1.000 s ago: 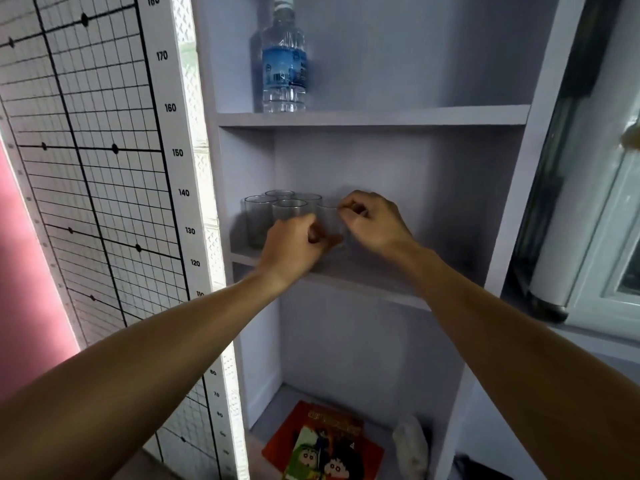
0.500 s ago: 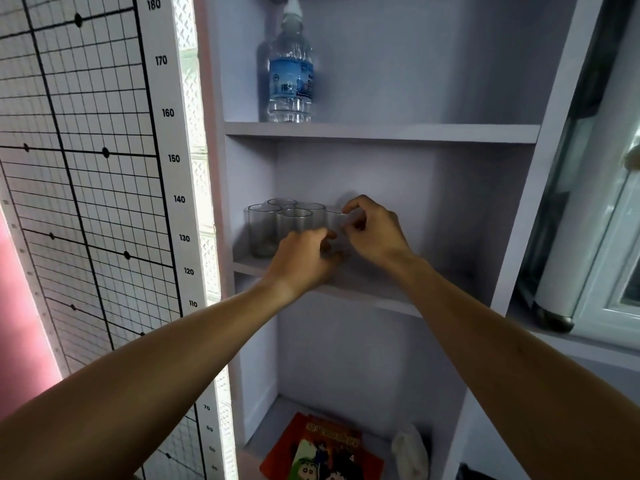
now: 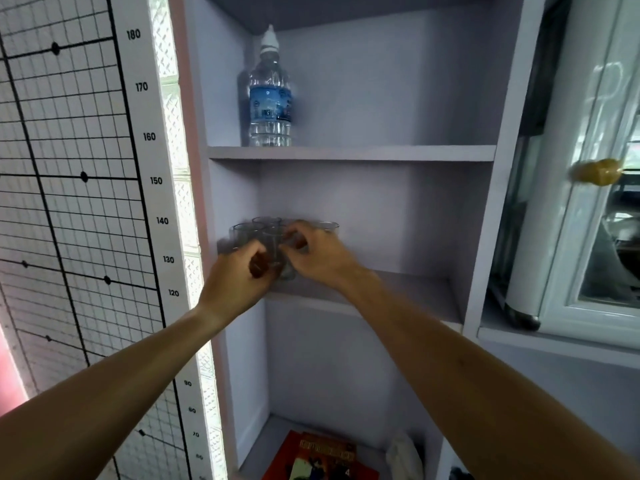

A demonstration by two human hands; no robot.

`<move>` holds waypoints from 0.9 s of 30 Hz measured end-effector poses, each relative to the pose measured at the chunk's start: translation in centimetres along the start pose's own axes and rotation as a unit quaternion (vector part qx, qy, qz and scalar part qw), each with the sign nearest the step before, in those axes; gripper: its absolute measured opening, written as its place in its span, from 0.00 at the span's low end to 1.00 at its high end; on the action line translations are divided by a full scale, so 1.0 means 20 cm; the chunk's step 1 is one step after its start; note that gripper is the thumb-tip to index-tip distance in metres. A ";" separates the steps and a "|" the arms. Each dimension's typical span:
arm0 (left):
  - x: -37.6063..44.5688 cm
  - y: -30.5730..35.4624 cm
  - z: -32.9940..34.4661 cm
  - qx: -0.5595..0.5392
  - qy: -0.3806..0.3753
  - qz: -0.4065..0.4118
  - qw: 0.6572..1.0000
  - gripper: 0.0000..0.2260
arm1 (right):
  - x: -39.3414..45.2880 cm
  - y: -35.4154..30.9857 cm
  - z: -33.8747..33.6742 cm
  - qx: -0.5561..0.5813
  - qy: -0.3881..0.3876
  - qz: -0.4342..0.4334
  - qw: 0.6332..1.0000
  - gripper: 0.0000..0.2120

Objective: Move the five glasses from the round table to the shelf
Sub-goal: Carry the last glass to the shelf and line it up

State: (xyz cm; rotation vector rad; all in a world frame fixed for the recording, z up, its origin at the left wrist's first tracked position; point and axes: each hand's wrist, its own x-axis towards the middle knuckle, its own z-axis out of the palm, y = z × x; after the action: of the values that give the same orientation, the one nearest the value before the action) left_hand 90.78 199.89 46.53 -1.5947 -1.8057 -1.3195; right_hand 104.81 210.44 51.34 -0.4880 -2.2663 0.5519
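Several clear glasses stand bunched at the left end of the middle shelf (image 3: 398, 289). A back-left glass (image 3: 242, 234) stands free, and the rim of another (image 3: 329, 225) shows behind my right hand. My left hand (image 3: 239, 275) curls around the front glass (image 3: 274, 249) from the left. From the right, my right hand (image 3: 320, 259) has its fingers closed on a glass next to that one, largely hidden by the fingers. The two hands almost touch. The round table is out of sight.
A water bottle (image 3: 270, 98) stands on the shelf above. A height chart (image 3: 86, 168) covers the wall to the left. On the bottom shelf lie a red book (image 3: 322, 459) and a white cloth (image 3: 403, 455). A glass cabinet door with a yellow knob (image 3: 595, 171) is at right.
My right hand has slid left along the shelf, bringing its glass against the cluster. My left hand stays on the front glass. The view has shifted a little.
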 end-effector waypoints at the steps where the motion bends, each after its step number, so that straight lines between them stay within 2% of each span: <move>1: 0.00 0.00 0.00 0.004 -0.003 -0.004 1.000 0.12 | 0.00 0.00 0.00 -0.006 0.009 -0.003 1.000 0.09; 6: 0.00 0.04 0.05 0.016 0.017 0.022 0.999 0.13 | -0.07 0.02 -0.08 -0.040 0.054 -0.021 0.997 0.06; 11: 0.03 0.20 0.19 0.002 0.018 0.085 0.996 0.16 | -0.17 0.10 -0.23 -0.067 0.092 -0.003 0.994 0.09; 16: 0.07 0.34 0.33 -0.021 -0.022 0.076 0.997 0.14 | -0.25 0.20 -0.35 -0.077 0.126 0.053 0.988 0.10; 22: 0.10 0.41 0.42 -0.028 -0.065 0.044 0.997 0.09 | -0.29 0.25 -0.41 -0.026 0.138 0.109 0.984 0.09; 27: 0.09 0.41 0.42 -0.032 -0.086 0.036 0.995 0.15 | -0.27 0.26 -0.41 -0.029 0.145 0.100 0.984 0.12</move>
State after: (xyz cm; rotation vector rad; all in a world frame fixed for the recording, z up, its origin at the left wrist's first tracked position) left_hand 100.16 207.08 47.04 -1.8393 -1.8018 -1.2531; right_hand 115.34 213.95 50.72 -0.7796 -1.9721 0.4796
